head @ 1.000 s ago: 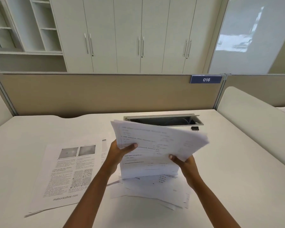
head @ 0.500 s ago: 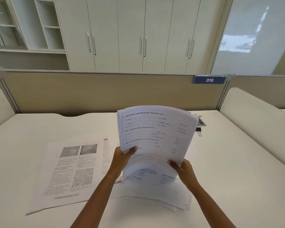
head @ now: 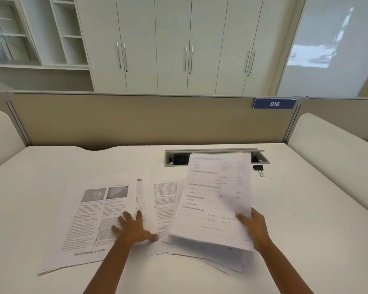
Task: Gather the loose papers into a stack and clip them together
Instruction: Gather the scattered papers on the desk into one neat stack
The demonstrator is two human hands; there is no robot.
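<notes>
A thick bundle of printed sheets (head: 215, 200) lies tilted on the white desk, its near edge over more loose sheets (head: 232, 259). My right hand (head: 254, 228) grips the bundle's right edge, thumb on top. My left hand (head: 134, 228) rests flat with fingers spread on a page with photos and text (head: 87, 221) at the left, touching a neighbouring text sheet (head: 165, 200). A black binder clip (head: 259, 169) lies on the desk beyond the bundle's far right corner.
A recessed cable tray (head: 259, 159) with an open lid sits at the back of the desk (head: 306, 230), partly hidden by the bundle. A beige partition (head: 136, 119) with a "016" label (head: 274, 103) closes the far edge. Curved white dividers (head: 331, 149) flank both sides.
The bundle, held upright in both hands before, has come down flat to the right. My left hand has let go of it and moved left onto the photo page.
</notes>
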